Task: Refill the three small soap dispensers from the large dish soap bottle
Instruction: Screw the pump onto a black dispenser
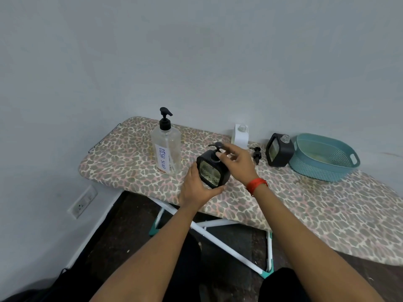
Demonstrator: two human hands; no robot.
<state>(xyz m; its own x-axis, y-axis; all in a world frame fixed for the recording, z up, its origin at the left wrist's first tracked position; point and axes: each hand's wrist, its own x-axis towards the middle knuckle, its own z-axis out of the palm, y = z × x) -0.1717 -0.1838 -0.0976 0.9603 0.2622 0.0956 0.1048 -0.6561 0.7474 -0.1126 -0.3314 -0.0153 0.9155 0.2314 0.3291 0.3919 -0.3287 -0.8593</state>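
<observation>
Count: one large dish soap bottle, three small dispensers (two black, one white), one loose pump, one basket, two hands.
Wall outlet (82, 202): white, low on the wall, left of and below the bottle.
Large dish soap bottle (166, 147): clear, upright at the left end of the ironing board, black pump on top, a white label hand-lettered "DISH SOAP".
Left hand (197, 188): just right of the bottle and nearer the camera, fingers curled round the lower side of the first black dispenser.
First black dispenser (212, 170): right of the bottle, tilted, its clear window towards the camera.
Fitted pump (218, 146): black, on top of that dispenser.
Right hand (236, 162): right of the bottle, fingers pinching the fitted pump; a red thread band (256, 185) at the wrist.
White dispenser (239, 137): farther right, against the wall, neck open.
Loose pump (257, 154): black, on the board between the white and second black dispensers.
Second black dispenser (279, 150): well right of the bottle, neck open, touching the basket.
Basket (325, 158): teal, perforated, farthest right.
Surface: ironing board (122, 158) with a leopard-print cover, on white legs with teal feet.
Room: pale grey wall, dark floor.
</observation>
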